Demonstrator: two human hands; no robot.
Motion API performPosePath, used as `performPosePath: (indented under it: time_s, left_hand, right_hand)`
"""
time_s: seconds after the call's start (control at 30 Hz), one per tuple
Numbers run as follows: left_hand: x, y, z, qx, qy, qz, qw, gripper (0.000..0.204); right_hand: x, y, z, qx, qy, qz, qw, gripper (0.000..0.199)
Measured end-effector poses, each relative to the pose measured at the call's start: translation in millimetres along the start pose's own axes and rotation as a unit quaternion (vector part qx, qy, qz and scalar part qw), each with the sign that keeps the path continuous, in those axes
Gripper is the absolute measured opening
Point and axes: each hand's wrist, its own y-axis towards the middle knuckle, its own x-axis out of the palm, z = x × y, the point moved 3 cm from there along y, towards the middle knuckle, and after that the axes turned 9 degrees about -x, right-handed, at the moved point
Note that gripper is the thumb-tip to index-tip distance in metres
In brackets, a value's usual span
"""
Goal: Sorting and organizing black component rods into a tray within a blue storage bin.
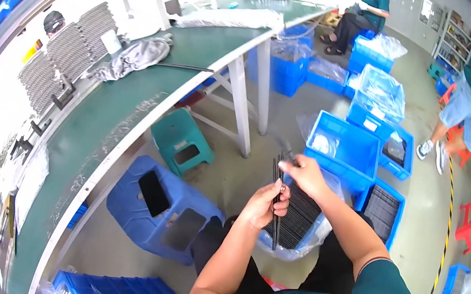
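Note:
Several thin black rods (276,232) stand nearly upright in my left hand (265,205), whose fingers are wrapped round them at mid-length. Close to their upper ends is my right hand (307,176), its fingers closed. A dark, slim shape (287,150) sticks out of the right hand's fingers, too blurred to name. Below both hands, between my knees, is a bin lined with clear plastic (288,253). Many similar black rods (298,217) lie side by side inside it, partly covered by my hands and right forearm.
A blue stool (136,223) with a black phone (153,193) on it stands at my left, near a green stool (179,138) and a long green-topped workbench (111,122). Blue crates (338,170) stack up ahead and right. Two people are farther off, one seated, one standing.

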Motion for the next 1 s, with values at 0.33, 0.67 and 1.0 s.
performPosePath:
  time_s: [0.33,0.67,1.0]
  left_hand:
    - [-16,1,21,0.101,-0.041,0.078,0.991,0.031]
    - [-21,0,24,0.102,-0.051,0.075,0.991,0.031]
    - [-10,17,10,0.059,-0.049,0.045,0.996,0.032]
  right_hand:
    - [32,136,-207,-0.287,-0.049,0.084,0.953,0.046]
    - [7,134,-208,-0.239,-0.065,0.037,0.968,0.033]
    - [-42,92,-167,-0.077,0.247,0.132,0.957,0.024]
